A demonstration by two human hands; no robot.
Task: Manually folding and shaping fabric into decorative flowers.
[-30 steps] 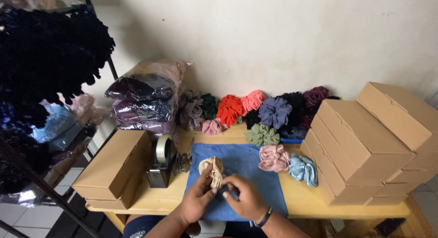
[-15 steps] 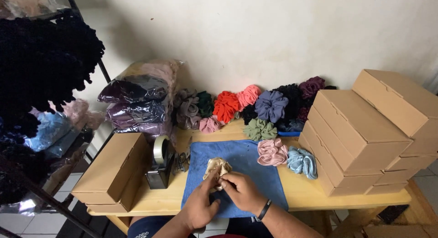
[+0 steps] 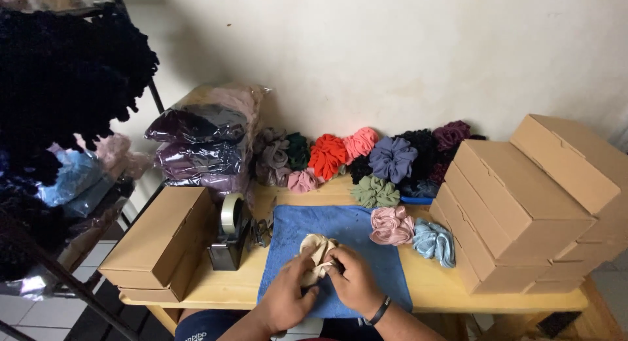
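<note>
Both hands are closed together on one cream scrunchie (image 3: 318, 251), which is held over the blue cloth (image 3: 340, 230) near the front edge of the desk (image 3: 445, 290). The left hand (image 3: 286, 296) is curled around its lower side; the right hand (image 3: 353, 279) pinches it from the right, and a dark band is worn on that wrist.

Two loose scrunchies lie just right of the hands: one pink (image 3: 391, 224) on the cloth's right edge, one light blue (image 3: 434, 240) beside it. A green scrunchie (image 3: 375, 192) sits behind the cloth. About ten more are heaped along the desk's back edge (image 3: 366, 151).

One tape dispenser (image 3: 229, 236) stands at the cloth's left edge. Two stacked cardboard boxes (image 3: 160, 243) occupy the left end. A larger stack of boxes (image 3: 530, 204), count uncertain, fills the right end. Bagged dark goods (image 3: 203, 148) occupy the back left corner.
</note>
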